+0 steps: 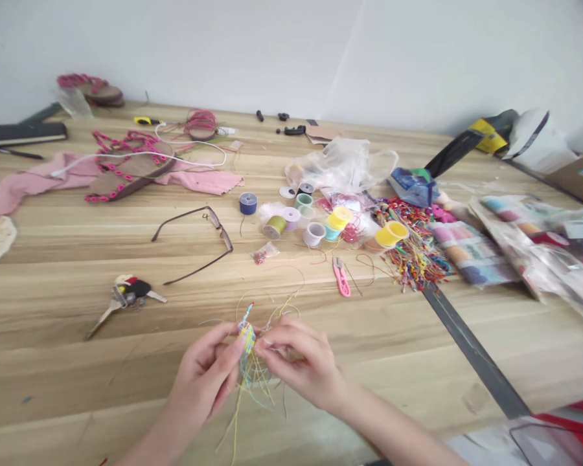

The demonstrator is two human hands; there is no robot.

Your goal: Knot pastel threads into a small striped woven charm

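Observation:
Between thumb and fingers, my left hand pinches a small knotted piece of cord work in yellow, light blue and purple. A thin blue tail with a red tip sticks up from its top. Loose yellow, pale blue and whitish threads hang below it and fan out around the fingers. Close against its right side, my right hand has thumb and forefinger pressed together on thin pale thread. Which strand lies in that pinch is too fine to make out.
Pink thread snips lie beyond my right hand, near several thread spools and a heap of colourful cords. Glasses and keys lie to the left. Farther back are a sandal and a plastic bag.

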